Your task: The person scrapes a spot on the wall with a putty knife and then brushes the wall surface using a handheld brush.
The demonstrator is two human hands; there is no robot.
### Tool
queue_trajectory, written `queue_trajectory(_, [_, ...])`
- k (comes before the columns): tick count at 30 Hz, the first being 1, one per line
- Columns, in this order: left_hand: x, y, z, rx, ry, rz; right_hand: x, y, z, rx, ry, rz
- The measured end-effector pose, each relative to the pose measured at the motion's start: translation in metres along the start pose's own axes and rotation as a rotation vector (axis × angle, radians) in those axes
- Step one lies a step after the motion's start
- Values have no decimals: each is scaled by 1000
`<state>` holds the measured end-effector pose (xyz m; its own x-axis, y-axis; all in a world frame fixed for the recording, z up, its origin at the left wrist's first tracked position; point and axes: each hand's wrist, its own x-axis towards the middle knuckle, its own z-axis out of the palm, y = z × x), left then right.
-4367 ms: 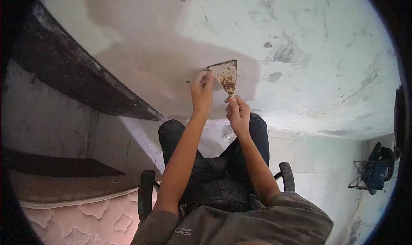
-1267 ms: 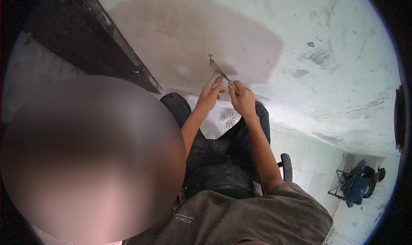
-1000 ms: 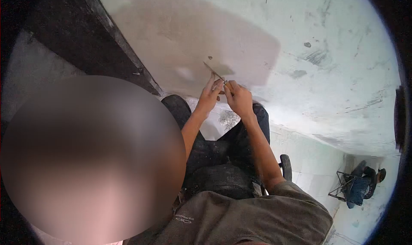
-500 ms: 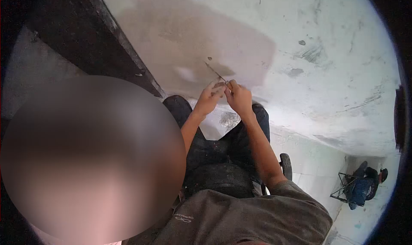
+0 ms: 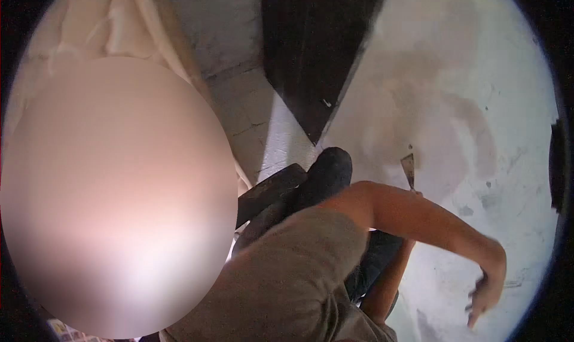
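Note:
My left arm reaches across to the right, and my left hand [image 5: 487,291] hangs bent downward beside the pale wall. Its slightly smeared fingers are apart, with nothing visible in them. Behind the left forearm, my right hand [image 5: 417,193] is mostly hidden; only a small part shows at the handle of a scraper [image 5: 408,169]. The scraper's stained, widening blade points up, in front of a damp-looking patch on the wall [image 5: 442,150].
A dark panel [image 5: 317,49] stands at the upper middle. My knee [image 5: 335,162] and a black chair armrest [image 5: 272,192] are below it. Quilted padding [image 5: 89,25] lies at the upper left, above a large blurred oval. Scuffs mark the wall.
The view has swung left, bringing the dark panel to the middle. My left hand has left the scraper and crossed over the right arm. The seated person is out of view.

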<state>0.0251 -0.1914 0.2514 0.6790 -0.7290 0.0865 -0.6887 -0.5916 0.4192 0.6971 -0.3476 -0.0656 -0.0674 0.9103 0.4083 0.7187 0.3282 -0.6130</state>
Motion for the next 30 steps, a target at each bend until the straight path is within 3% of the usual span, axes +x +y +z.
queue_trajectory(1, [14, -9, 2, 5, 1, -22, -45, -24, -23, 26, -4, 20])
queue_trajectory(2, [142, -73, 10, 23, 8, -60, -106, -54, -32, 41, -1, 49])
queue_trajectory(4, [102, 3, 37, 72, 20, -54, -146, -89, -24, 11, 42, 153])
queue_trajectory(6, [241, -12, 37, 90, 16, 35, -217, -215, 12, -41, 129, 331])
queue_trajectory(7, [271, 7, 44, 106, 26, 74, -223, -277, 24, -72, 168, 409])
queue_trajectory(9, [305, 54, 62, 117, 49, 151, -101, -420, 140, -120, 244, 576])
queue_trajectory(11, [313, 76, 78, 98, 57, 181, 106, -498, 298, -113, 310, 734])
queue_trajectory(12, [397, 64, 81, 84, 53, 159, 187, -514, 358, -79, 329, 793])
queue_trajectory(14, [344, 51, 111, 72, 38, 88, 210, -532, 388, 6, 362, 884])
queue_trajectory(15, [389, 66, 130, 80, 44, 52, 205, -484, 412, -6, 435, 698])
queue_trajectory(17, [259, 50, 124, 106, 31, -10, 191, -468, 417, 1, 406, 655])
queue_trajectory(19, [5, 83, 131, 138, -2, -39, 174, -435, 439, 46, 602, 448])
queue_trajectory(20, [14, 79, 137, 150, -13, -58, 172, -429, 433, 229, 418, 594])
queue_trajectory(21, [-35, 87, 108, -16, -70, -123, 168, -411, 439, 206, 426, 606])
queue_trajectory(23, [-84, 27, 126, -85, 209, -169, 171, -398, 444, 213, 455, 663])
queue_trajectory(24, [-110, 27, 109, -288, 80, -389, 168, -384, 447, 237, 487, 668])
queue_trajectory(25, [-130, 0, 119, -400, 212, -531, 164, -357, 448, 215, 410, 633])
queue_trajectory(26, [-154, -33, 134, -294, 307, -642, 164, -338, 449, 187, 327, 592])
queue_trajectory(27, [-176, -61, 149, -189, 408, -744, 166, -343, 442, 145, 308, 607])
queue_trajectory(29, [-213, -76, 170, -269, 572, -988, 162, -340, 445, 46, 321, 561])
queue_trajectory(30, [-222, -91, 182, -282, 561, -992, 162, -334, 445, -47, 324, 506])
